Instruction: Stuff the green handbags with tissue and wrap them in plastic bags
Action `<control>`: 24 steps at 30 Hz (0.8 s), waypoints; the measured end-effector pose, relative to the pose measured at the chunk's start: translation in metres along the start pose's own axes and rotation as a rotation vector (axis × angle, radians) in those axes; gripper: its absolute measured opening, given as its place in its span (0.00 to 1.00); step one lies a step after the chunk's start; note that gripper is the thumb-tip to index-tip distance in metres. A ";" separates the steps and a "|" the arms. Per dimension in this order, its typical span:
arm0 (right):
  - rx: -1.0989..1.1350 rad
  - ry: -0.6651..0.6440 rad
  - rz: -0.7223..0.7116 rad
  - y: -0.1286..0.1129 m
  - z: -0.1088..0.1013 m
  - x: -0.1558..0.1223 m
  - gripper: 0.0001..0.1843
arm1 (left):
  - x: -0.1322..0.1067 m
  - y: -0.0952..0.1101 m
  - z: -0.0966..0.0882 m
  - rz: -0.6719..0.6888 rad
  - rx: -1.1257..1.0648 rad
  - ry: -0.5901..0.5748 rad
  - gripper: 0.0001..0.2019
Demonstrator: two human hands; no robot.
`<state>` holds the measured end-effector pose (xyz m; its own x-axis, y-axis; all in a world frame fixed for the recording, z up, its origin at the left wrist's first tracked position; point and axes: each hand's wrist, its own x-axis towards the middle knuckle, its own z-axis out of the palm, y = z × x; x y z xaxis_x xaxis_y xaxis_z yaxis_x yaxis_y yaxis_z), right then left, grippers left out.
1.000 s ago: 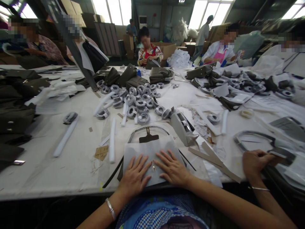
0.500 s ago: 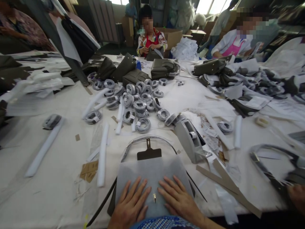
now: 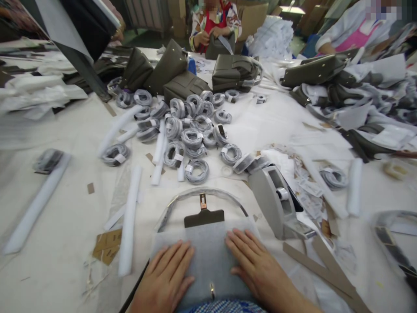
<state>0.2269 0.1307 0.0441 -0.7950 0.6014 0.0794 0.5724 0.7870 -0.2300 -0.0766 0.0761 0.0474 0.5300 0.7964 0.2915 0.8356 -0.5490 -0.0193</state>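
My left hand [image 3: 166, 278] and my right hand [image 3: 257, 267] lie flat, fingers stretched, on a sheet of white foam wrap [image 3: 210, 252] that covers a dark handbag at the table's near edge. The bag's dark flap with a metal clasp [image 3: 203, 213] and its wrapped curved handle [image 3: 202, 195] stick out beyond the sheet. The hands are apart, one on each side of the sheet. A small metal stud [image 3: 212, 289] shows between them.
A grey tape dispenser [image 3: 275, 200] stands right of the bag. Several coiled wrapped straps [image 3: 192, 139] and white foam tubes [image 3: 130, 217] lie beyond. Olive handbags [image 3: 236, 71] sit farther back, where other people work. Cardboard strips [image 3: 322, 269] lie at right.
My hands have slid apart on the foam sheet toward its sides. The view has tilted down and moved closer to the table.
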 end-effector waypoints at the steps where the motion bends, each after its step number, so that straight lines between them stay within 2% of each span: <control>1: 0.003 -0.002 0.017 0.002 0.001 0.003 0.28 | 0.004 -0.001 -0.001 -0.014 0.011 -0.016 0.21; 4: 0.054 -0.023 0.065 0.002 0.003 0.009 0.32 | 0.009 -0.003 0.000 -0.021 0.003 -0.056 0.24; 7: 0.129 -0.090 0.159 -0.003 -0.005 0.016 0.33 | 0.013 -0.003 -0.004 -0.032 -0.064 -0.087 0.25; 10: 0.248 -0.173 0.237 -0.006 -0.023 0.024 0.24 | 0.020 -0.005 -0.016 -0.072 -0.179 -0.114 0.22; 13: 0.364 -0.215 0.210 -0.004 -0.039 0.030 0.16 | 0.027 -0.005 -0.027 -0.122 -0.278 -0.158 0.18; 15: 0.384 -0.226 0.183 0.000 -0.042 0.031 0.14 | 0.028 -0.004 -0.029 -0.147 -0.306 -0.190 0.16; 19: 0.307 -0.222 0.175 0.006 -0.027 0.032 0.16 | 0.023 0.000 -0.015 -0.177 -0.269 -0.195 0.15; 24: 0.206 -0.265 0.158 0.009 -0.003 0.042 0.19 | 0.016 0.002 0.008 -0.181 -0.210 -0.184 0.20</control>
<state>0.1996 0.1635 0.0479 -0.7398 0.6358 -0.2203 0.6614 0.6270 -0.4116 -0.0651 0.0894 0.0442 0.4092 0.9075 0.0945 0.8803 -0.4199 0.2206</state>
